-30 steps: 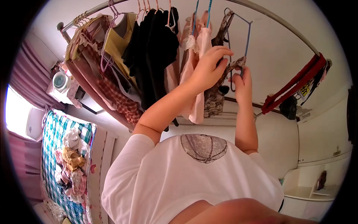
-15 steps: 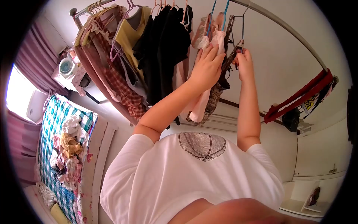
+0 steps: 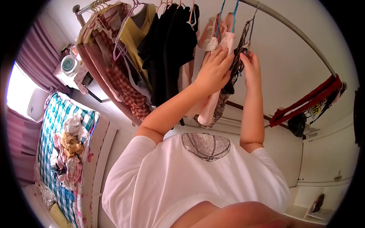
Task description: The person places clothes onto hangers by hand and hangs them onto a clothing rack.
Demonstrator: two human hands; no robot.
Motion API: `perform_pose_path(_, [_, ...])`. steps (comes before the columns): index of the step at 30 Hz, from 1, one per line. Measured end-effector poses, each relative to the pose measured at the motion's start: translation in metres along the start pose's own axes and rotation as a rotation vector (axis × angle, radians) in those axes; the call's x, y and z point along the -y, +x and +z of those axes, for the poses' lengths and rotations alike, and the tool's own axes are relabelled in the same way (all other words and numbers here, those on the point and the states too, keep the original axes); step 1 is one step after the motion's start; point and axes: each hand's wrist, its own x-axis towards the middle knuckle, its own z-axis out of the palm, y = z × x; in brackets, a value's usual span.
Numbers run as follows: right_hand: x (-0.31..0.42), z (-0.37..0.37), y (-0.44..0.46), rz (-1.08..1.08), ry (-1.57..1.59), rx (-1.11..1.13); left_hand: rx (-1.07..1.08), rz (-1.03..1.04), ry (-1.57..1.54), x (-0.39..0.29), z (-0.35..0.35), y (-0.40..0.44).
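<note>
Pink garments [image 3: 227, 40] hang on blue hangers from a metal rail [image 3: 281, 19]. My left hand [image 3: 215, 72] lies flat against them, its fingers spread upward. Just right of them a dark patterned garment [image 3: 218, 110] hangs on a dark hanger [image 3: 251, 28], whose hook is on the rail. At the garment's upper right edge, my right hand [image 3: 251, 68] has thumb and fingers curled round the shoulder part; whether it grips the cloth is hard to make out.
Black clothes [image 3: 171, 49], a yellow top [image 3: 131, 43] and a red checked garment [image 3: 125, 89] hang at left. Red cloth [image 3: 308, 100] hangs at the rail's right end. A bed [image 3: 68, 114] with heaped clothes [image 3: 70, 146] stands lower left, near a small table [image 3: 81, 85].
The patterned garment has turned edge-on and now hangs close beside the pink clothes. My left hand has moved down onto the pink cloth, and the view has shifted so the rail's items sit further right.
</note>
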Motion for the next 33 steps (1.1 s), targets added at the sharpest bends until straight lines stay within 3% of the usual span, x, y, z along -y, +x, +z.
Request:
perform_pose_path(6, [-0.003, 0.035, -0.054, -0.168, 0.095, -0.051, -0.048, 0.038, -0.034, 0.003, -0.014, -0.015])
perform_pose_path(11, [-0.006, 0.085, -0.106, -0.459, -0.314, -0.088, -0.005, -0.010, 0.033, 0.004, -0.058, -0.048])
perform_pose_path(13, [0.000, 0.110, -0.126, -0.557, -0.273, -0.065, -0.004, -0.047, 0.044, 0.008, -0.088, -0.064])
perform_pose_path(22, [0.012, 0.272, -0.213, -0.640, -0.134, 0.437, -0.026, -0.462, 0.466, 0.033, -0.249, -0.192])
perform_pose_path(26, [0.013, 0.357, -0.270, -0.589, -0.111, 0.854, 0.005, -0.702, 0.690, 0.034, -0.322, -0.270])
perform_pose_path(33, [0.001, 0.483, -0.384, -0.682, -0.102, 1.155, -0.020, -1.167, 1.046, 0.016, -0.417, -0.394])
